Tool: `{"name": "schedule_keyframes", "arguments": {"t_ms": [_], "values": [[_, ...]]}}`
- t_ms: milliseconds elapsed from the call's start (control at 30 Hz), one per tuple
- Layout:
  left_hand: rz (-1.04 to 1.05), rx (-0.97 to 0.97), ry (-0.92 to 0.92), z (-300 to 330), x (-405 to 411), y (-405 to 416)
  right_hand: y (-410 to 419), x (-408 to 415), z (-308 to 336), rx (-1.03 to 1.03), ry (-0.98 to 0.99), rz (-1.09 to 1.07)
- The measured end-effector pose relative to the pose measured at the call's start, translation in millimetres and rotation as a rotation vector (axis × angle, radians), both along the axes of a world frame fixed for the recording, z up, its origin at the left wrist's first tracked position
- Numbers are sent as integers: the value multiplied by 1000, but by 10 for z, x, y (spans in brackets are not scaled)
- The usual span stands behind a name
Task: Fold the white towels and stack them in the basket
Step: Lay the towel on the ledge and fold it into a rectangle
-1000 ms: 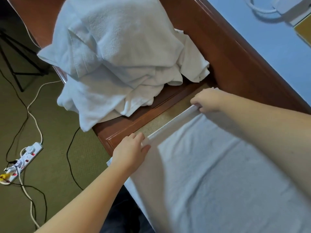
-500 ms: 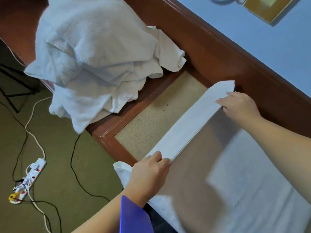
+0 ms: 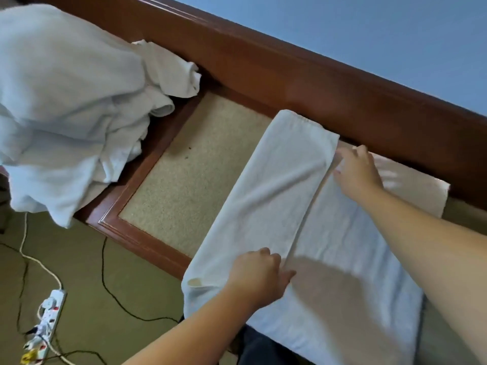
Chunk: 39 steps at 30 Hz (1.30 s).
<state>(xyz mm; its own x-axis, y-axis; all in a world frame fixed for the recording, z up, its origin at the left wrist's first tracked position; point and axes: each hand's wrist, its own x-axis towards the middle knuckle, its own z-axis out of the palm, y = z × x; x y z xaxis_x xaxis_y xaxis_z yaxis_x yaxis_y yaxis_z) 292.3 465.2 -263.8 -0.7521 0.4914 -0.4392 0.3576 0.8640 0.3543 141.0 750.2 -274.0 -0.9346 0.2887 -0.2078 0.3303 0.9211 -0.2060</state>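
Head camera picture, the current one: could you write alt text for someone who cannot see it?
Two bare hands, left hand and right hand, press a folded flap of a white towel spread on a wooden table. A heap of unfolded towels lies at the table's left end; a power strip sits on the floor.
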Motion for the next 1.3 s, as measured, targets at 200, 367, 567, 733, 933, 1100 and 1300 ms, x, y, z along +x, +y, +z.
{"name": "schedule_keyframes", "arguments": {"t_ms": [200, 367, 567, 733, 933, 1100, 1300], "values": [[-128, 9, 283, 50, -796, 353, -681, 810, -2, -524, -152, -460], [-897, -138, 416, 56, -1494, 885, -1225, 1390, -1, -647, -171, -658], [-1454, -361, 446, 57, -1815, 1463, -1692, 1681, -35, -668, -185, -838], [-1676, -588, 536, 35, -1900, 1737, -2030, 1793, -116, -651, -242, -836], [-1649, -715, 680, 153, -2291, 1801, -2336, 2185, -79, -778, -253, -858], [-1578, -717, 731, 211, -2601, 1829, -2559, 2643, 14, -976, -222, -877], [-1436, -593, 815, 156, -2847, 1876, -2810, 3060, 44, -924, -221, -1089]]}}
